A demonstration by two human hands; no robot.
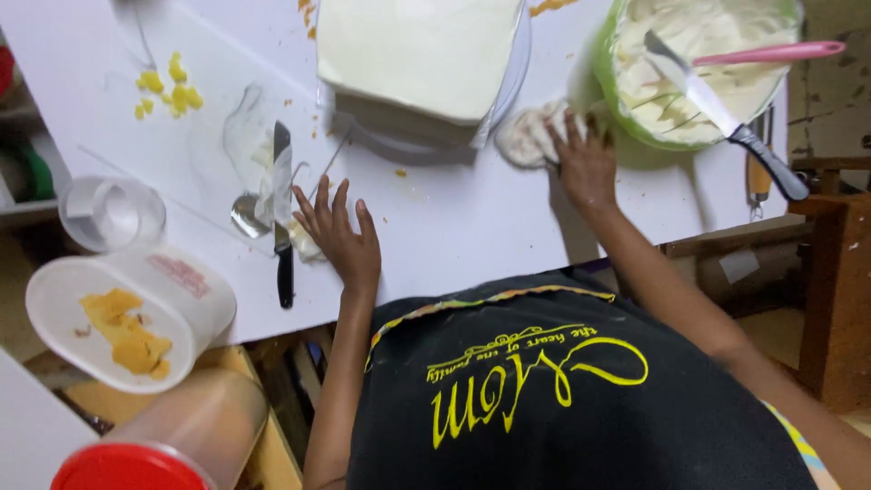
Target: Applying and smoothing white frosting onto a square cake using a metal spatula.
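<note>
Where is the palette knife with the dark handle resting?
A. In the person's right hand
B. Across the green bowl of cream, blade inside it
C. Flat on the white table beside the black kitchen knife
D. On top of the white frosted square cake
B: the palette knife with the dark handle leans on the rim of the green bowl of cream, its blade lying in the cream, no hand holding it.

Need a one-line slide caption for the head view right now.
Left hand flat on white table beside a black-handled knife; right hand by green bowl of cream, frosted square cake between.
</note>
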